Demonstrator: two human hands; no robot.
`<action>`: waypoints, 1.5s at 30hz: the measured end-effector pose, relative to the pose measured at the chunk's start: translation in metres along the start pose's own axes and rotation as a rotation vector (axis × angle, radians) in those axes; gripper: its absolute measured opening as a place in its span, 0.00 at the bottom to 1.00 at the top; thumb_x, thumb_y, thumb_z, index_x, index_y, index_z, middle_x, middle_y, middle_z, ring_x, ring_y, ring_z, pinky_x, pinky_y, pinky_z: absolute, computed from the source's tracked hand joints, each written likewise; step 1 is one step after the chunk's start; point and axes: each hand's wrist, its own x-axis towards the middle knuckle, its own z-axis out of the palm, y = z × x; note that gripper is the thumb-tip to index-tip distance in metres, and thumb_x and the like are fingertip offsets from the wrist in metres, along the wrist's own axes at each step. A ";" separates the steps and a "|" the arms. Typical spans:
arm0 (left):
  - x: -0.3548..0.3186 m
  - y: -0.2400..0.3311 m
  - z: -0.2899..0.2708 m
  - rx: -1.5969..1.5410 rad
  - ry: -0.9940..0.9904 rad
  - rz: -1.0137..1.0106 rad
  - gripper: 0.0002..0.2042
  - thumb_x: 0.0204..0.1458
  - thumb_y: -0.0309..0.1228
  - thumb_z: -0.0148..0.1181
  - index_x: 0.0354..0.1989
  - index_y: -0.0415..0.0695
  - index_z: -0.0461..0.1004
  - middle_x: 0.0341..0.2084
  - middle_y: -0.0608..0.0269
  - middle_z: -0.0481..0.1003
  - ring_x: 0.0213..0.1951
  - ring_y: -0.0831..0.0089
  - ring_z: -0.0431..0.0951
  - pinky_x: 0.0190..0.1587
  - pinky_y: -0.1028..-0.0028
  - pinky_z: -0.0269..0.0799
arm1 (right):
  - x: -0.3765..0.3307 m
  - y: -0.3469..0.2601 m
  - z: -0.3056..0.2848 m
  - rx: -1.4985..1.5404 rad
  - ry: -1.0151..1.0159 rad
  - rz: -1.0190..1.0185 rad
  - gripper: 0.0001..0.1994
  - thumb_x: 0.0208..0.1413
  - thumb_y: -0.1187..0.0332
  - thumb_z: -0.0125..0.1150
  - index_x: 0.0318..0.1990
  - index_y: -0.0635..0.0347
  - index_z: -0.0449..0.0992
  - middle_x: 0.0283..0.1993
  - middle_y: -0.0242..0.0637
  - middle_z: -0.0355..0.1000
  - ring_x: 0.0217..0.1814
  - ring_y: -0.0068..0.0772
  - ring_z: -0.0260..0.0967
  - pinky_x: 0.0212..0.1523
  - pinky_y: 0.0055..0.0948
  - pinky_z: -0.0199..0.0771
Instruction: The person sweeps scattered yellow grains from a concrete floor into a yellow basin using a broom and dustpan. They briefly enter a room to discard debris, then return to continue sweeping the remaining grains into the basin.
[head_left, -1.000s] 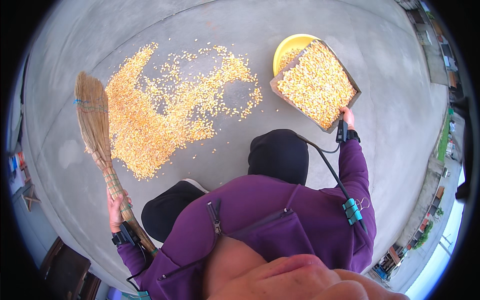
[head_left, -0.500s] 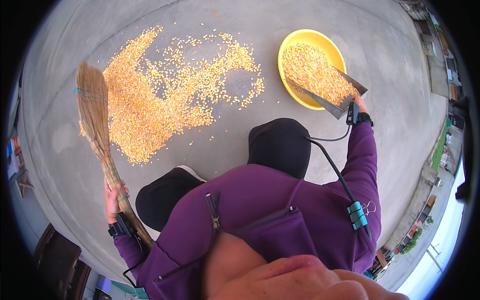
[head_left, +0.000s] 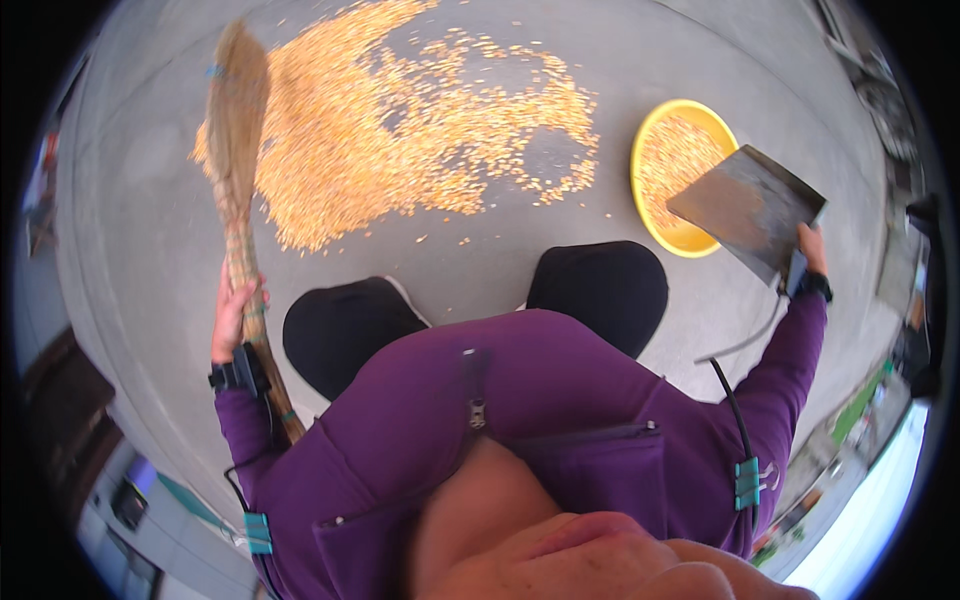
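My left hand [head_left: 237,310] is closed round the handle of a straw broom [head_left: 240,130], whose bristles point away from me beside the spread corn kernels [head_left: 340,130]. With my right hand [head_left: 812,250] I grip the rear of a metal dustpan [head_left: 755,205]. No kernels show on its visible face. The dustpan is tilted, its front edge over the rim of a yellow basin [head_left: 690,240]. Corn kernels lie inside the basin, partly hidden by the dustpan. My right fingers are partly hidden behind the dustpan's edge.
Loose kernels are scattered over the grey concrete floor [head_left: 470,270] between the main spread and my knees. Dark furniture [head_left: 60,410] stands at the lower left. A cable runs along my right arm.
The dustpan, full of corn before, has been tipped out and pulled up to the right of the basin. My view has shifted, so the corn and basin appear displaced. The broom stays held.
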 end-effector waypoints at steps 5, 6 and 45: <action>0.003 -0.023 -0.026 -0.060 0.185 -0.002 0.32 0.43 0.25 0.52 0.57 0.45 0.45 0.29 0.60 0.66 0.24 0.76 0.69 0.26 0.78 0.67 | -0.013 -0.149 0.079 0.333 -0.197 0.008 0.19 0.43 0.71 0.44 0.47 0.62 0.58 0.25 0.32 0.64 0.25 0.24 0.62 0.24 0.23 0.63; 0.005 -0.028 -0.031 -0.063 0.207 0.006 0.32 0.43 0.25 0.52 0.57 0.45 0.45 0.29 0.61 0.66 0.24 0.76 0.69 0.26 0.78 0.68 | -0.015 -0.172 0.104 0.388 -0.190 0.003 0.19 0.43 0.72 0.44 0.47 0.62 0.58 0.28 0.35 0.65 0.27 0.26 0.63 0.26 0.24 0.65; -0.015 -0.101 -0.091 -0.087 -0.242 -0.596 0.39 0.39 0.18 0.53 0.59 0.51 0.39 0.28 0.67 0.64 0.23 0.79 0.68 0.27 0.78 0.68 | -0.180 -0.501 0.650 0.483 -0.471 0.079 0.29 0.40 0.76 0.48 0.55 0.66 0.50 0.47 0.53 0.62 0.48 0.45 0.62 0.47 0.29 0.60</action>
